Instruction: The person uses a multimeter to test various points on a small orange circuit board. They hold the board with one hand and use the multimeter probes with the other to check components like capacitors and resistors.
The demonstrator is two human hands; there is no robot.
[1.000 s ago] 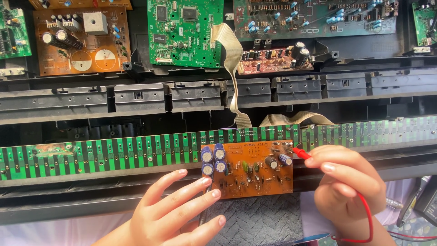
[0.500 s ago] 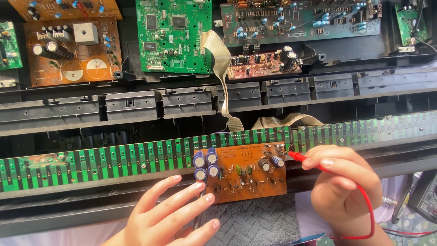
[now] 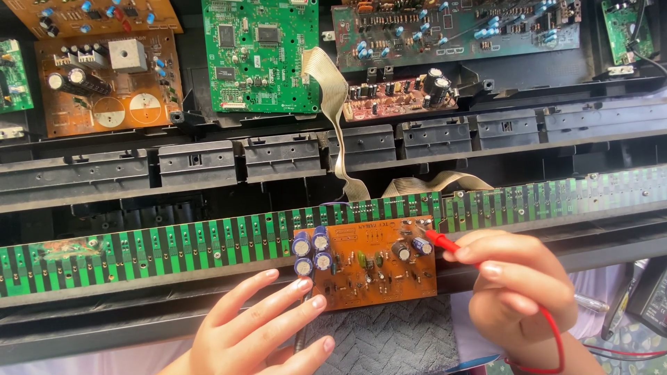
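Orange circuit board (image 3: 372, 264) sits lower centre of the frame, lying over a long green contact strip (image 3: 174, 246) and a grey textured mat (image 3: 389, 340). Left hand (image 3: 260, 337) at lower left, fingers spread, fingertips (image 3: 318, 302) touching the board's left edge beside four blue capacitors (image 3: 311, 251). Right hand (image 3: 517, 288) at lower right, grip pinching a red probe (image 3: 445, 242), its tip on the board's upper right corner. Red lead (image 3: 552, 333) loops round the wrist. Green board (image 3: 260, 52) top centre; ribbon cable (image 3: 337, 118) hangs below it.
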